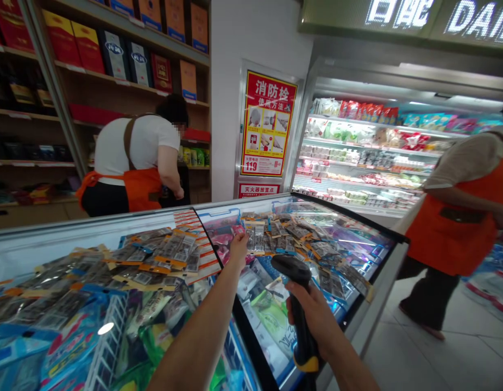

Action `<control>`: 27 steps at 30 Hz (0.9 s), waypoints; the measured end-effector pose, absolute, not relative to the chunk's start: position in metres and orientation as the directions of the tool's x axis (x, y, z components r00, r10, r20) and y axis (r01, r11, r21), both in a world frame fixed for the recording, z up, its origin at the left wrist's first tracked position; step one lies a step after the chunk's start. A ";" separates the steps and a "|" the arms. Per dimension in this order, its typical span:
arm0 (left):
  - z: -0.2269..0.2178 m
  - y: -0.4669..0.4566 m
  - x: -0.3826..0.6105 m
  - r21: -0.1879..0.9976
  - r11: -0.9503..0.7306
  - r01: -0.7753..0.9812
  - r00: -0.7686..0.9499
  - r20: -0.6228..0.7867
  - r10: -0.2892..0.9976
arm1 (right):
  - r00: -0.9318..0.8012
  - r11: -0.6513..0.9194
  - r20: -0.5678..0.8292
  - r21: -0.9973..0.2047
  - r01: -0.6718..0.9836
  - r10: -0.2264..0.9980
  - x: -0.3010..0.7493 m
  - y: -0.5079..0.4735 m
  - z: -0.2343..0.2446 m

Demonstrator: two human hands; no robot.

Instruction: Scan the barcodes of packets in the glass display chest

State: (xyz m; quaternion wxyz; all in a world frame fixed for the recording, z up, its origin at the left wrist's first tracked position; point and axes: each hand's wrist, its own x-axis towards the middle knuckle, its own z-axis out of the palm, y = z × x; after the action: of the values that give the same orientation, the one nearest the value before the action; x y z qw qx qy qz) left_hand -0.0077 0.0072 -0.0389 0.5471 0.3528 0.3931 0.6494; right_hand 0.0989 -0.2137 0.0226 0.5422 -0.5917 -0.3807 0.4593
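Observation:
My left hand (238, 251) stretches out over the freezer's glass top, its fingers closed at the left edge of a small flat packet (257, 239) with a barcode label. My right hand (312, 312) is wrapped round the grip of a black and yellow handheld barcode scanner (302, 304), whose head points forward and left. Many similar packets with orange, blue and tan edges lie spread in a loose pile (308, 233) on the right glass. Another heap of packets (162, 255) covers the left glass.
Beneath the glass, the chest freezer (382, 320) holds bagged frozen goods and wire baskets (107, 342). One person in an orange apron (141, 190) bends by the shelves at left. Another person (455, 228) stands at right. A lit refrigerated display (357, 146) is behind.

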 end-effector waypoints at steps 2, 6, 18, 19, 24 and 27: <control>-0.038 0.006 -0.008 0.891 -0.072 -0.449 -0.129 0.015 0.992 | 0.282 -0.115 -0.117 -0.993 -0.022 0.952 0.097 -0.214 0.022; -0.037 0.005 -0.008 0.872 -0.072 -0.484 -0.114 0.019 0.993 | 0.259 -0.145 -0.146 -0.989 -0.022 0.955 0.092 -0.213 0.020; -0.019 -0.012 -0.017 0.965 -0.112 -0.239 -0.243 0.052 0.969 | 0.428 -0.102 -0.103 -0.994 -0.027 0.898 0.124 -0.213 0.018; -0.016 -0.015 -0.023 0.971 -0.121 -0.208 -0.254 0.065 0.965 | 0.437 -0.086 -0.098 -0.995 -0.047 0.894 0.127 -0.214 0.018; 0.002 -0.037 -0.078 0.958 -0.193 0.213 -0.300 0.252 0.920 | 0.445 -0.062 -0.088 -0.995 -0.073 0.891 0.137 -0.217 0.018; 0.009 -0.059 -0.119 0.894 -0.166 0.416 -0.343 0.323 0.882 | 0.440 -0.059 -0.104 -0.992 -0.116 0.892 0.138 -0.216 0.017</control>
State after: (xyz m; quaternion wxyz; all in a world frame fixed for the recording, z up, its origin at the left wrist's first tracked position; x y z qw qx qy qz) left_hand -0.1187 -0.0588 0.0089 0.2130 0.5323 0.6097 0.5474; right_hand 0.1383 -0.2158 0.0172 0.6040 -0.5960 -0.3255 0.4172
